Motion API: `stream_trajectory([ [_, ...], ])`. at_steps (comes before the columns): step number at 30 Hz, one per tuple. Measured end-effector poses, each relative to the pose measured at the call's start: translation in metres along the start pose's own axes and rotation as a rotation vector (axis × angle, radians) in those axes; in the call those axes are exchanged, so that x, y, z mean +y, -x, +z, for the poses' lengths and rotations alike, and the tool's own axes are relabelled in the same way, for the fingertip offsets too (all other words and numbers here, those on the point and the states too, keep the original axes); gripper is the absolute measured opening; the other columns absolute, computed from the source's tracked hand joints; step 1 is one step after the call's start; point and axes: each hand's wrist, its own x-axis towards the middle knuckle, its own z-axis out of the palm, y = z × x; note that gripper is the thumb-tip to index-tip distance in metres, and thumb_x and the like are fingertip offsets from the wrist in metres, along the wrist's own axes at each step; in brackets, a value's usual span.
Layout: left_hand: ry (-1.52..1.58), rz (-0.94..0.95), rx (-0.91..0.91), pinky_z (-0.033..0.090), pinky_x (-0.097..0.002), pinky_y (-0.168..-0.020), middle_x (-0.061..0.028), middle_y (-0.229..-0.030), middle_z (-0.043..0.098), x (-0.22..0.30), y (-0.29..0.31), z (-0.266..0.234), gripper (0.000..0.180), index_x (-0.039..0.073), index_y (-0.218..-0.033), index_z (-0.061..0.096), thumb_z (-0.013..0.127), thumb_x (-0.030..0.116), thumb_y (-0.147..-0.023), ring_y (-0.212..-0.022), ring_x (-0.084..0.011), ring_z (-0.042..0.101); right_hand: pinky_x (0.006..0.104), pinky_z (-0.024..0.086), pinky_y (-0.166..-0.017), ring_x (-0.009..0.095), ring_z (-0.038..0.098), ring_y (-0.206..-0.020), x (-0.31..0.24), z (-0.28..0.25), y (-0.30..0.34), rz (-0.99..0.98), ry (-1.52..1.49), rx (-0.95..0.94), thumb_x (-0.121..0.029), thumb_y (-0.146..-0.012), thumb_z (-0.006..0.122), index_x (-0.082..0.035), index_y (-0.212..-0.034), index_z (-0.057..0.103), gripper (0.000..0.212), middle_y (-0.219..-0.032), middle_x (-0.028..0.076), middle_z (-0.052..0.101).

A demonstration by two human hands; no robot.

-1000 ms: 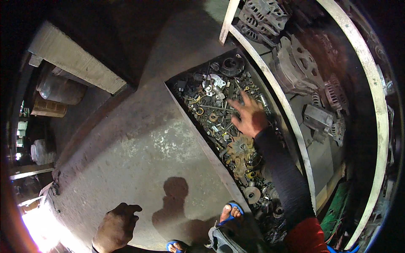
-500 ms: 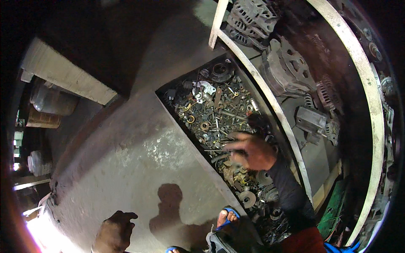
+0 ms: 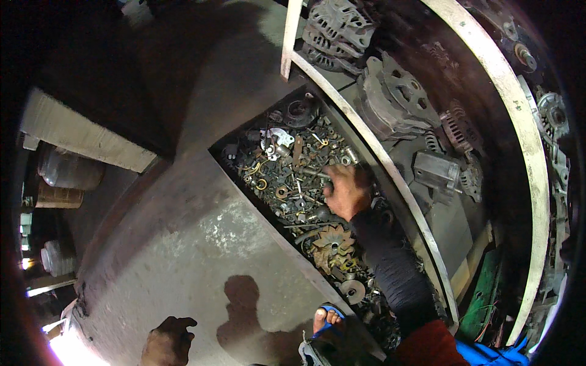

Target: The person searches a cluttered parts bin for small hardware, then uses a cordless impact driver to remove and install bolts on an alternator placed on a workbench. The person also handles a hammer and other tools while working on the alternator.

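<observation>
A long dark tray (image 3: 247,201) on the floor is filled with small metal parts. My right hand (image 3: 349,194) reaches down among them, its fingers bent and the thumb apart from the index finger. No held part shows in it. Its fingertips are by a short metal rod (image 3: 315,173). Nearer me in the tray lie a rusty finned rotor piece (image 3: 332,243) and a round metal disc (image 3: 352,291). A silvery bracket (image 3: 278,139) sits toward the far end. My left hand (image 3: 168,343) hovers over the floor, loosely curled, index finger and thumb apart, nothing visible in it.
A pale metal frame bar (image 3: 372,143) runs along the tray's right side. Beyond it rest alternator housings (image 3: 400,97) and a boxy motor part (image 3: 436,171). A pale beam (image 3: 85,131) and plastic jars (image 3: 70,168) stand left. My foot in a blue sandal (image 3: 328,318) is beside the tray.
My right hand has moved farther along the tray and down into the parts, uncovering the finned rotor piece. The view has shifted slightly. My left hand keeps nearly the same pose.
</observation>
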Motion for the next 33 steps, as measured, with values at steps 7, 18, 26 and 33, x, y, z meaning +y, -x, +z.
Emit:
stream_trajectory([
  [7,0.081,0.007,0.023,0.056,-0.0428,-0.077,-0.0175,-0.108,0.072,0.023,-0.019,-0.010,0.022,0.002,-0.112,0.070,0.065,0.001,-0.090,-0.088,-0.0349,0.067,0.0480,0.054,-0.090,0.040,0.066,-0.102,-0.019,-0.010,-0.013,-0.078,-0.316,-0.142,-0.010,-0.080,0.070,-0.006,-0.109,0.073,0.029,-0.105,0.016,0.069],
  [18,0.058,-0.089,0.204,0.049,-0.0399,-0.065,-0.0140,-0.085,0.061,0.026,-0.020,-0.003,0.020,0.002,-0.102,0.075,0.068,-0.002,-0.085,-0.074,-0.0279,0.060,0.0512,0.042,-0.114,0.045,0.050,-0.135,-0.020,0.016,-0.158,0.111,-0.111,0.076,-0.024,-0.082,0.077,-0.010,-0.147,0.052,0.071,-0.150,0.021,0.048],
  [26,0.075,-0.122,0.177,0.051,-0.0421,-0.070,-0.0143,-0.089,0.058,0.022,-0.009,-0.003,0.023,0.005,-0.106,0.076,0.066,-0.003,-0.086,-0.081,-0.0316,0.061,0.0498,0.048,-0.107,0.043,0.060,-0.123,-0.033,0.014,-0.122,0.058,-0.254,0.079,-0.034,-0.074,0.084,-0.008,-0.120,0.074,0.054,-0.149,0.023,0.051],
  [33,0.031,-0.071,0.091,0.053,-0.0417,-0.077,-0.0155,-0.096,0.066,0.017,-0.010,0.007,0.018,0.003,-0.101,0.072,0.066,-0.002,-0.085,-0.086,-0.0334,0.062,0.0513,0.042,-0.110,0.040,0.057,-0.126,-0.045,0.007,-0.059,-0.202,-0.162,0.133,-0.031,-0.072,0.084,-0.008,-0.119,0.072,0.053,-0.149,0.022,0.052],
])
